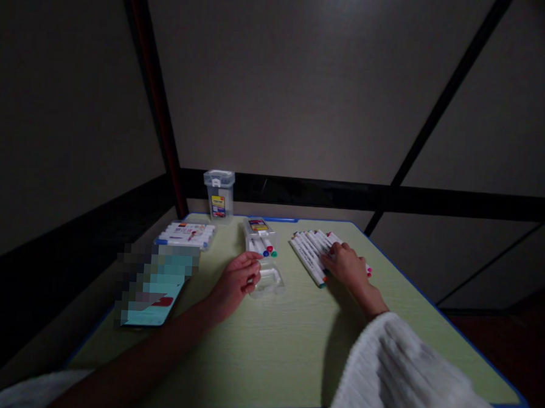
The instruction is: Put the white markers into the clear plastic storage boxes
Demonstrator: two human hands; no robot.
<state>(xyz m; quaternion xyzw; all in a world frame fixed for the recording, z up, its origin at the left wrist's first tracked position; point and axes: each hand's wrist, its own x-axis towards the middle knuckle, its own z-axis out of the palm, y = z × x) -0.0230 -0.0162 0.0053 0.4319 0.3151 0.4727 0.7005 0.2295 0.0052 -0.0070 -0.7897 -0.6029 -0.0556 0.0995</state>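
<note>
You appear to be handling the loose row of markers [307, 254] lying on the bench [287, 351] under your right fingers [338, 252], which are bent; I cannot tell whether they pinch one. Your left fingers [244, 263] curl beside the lid [274, 282], grip unclear, with the clear box [258, 226] just beyond. Lifting a marker would call for a firm pinch around its barrel.

The right hand [346, 267] partly hid the markers [307, 258], the screen [168, 279] was partly blurred, and the bottom edge cut off both sleeves [404, 381].
</note>
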